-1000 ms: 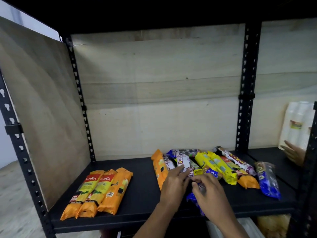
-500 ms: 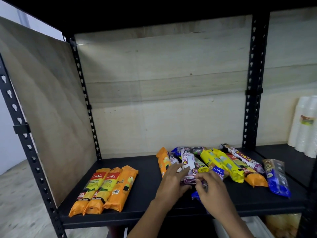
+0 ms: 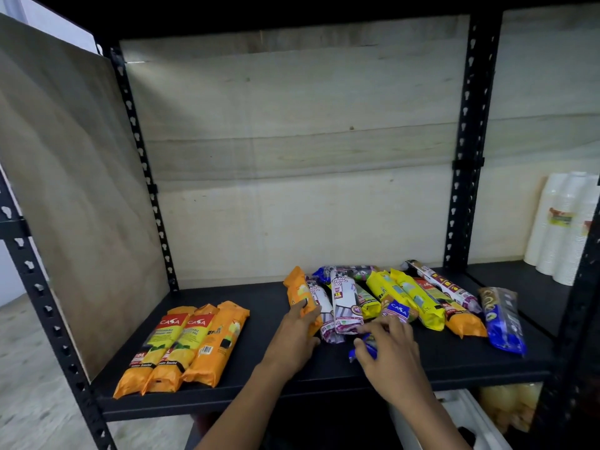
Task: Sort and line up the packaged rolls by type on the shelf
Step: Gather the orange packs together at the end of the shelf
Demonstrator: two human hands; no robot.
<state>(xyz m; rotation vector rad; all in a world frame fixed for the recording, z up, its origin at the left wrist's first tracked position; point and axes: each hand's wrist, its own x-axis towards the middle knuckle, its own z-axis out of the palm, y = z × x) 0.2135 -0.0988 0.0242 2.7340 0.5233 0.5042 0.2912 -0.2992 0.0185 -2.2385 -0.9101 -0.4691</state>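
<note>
Orange row [image 3: 181, 349]: three rolls side by side at the shelf's [image 3: 266, 297] front left, long axes front to back.
Left hand [image 3: 292, 339]: my fingers curl round a stray orange roll's [image 3: 297, 292] near end; its row lies to the left, on the same axis.
Right hand [image 3: 389, 355]: thumb and fingers pinch a blue roll [image 3: 370, 345] at the mixed pile's [image 3: 402, 293] front.
Next: left hand's nearer, so I reckon orange goes left.

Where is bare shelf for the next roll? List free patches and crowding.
Free: shelf between the three orange rolls and the left hand, which grips an orange roll; the strip behind those three, to the back board; the front edge right of the right hand and its blue roll. Crowded: the mixed pile, rolls overlapping.
</note>
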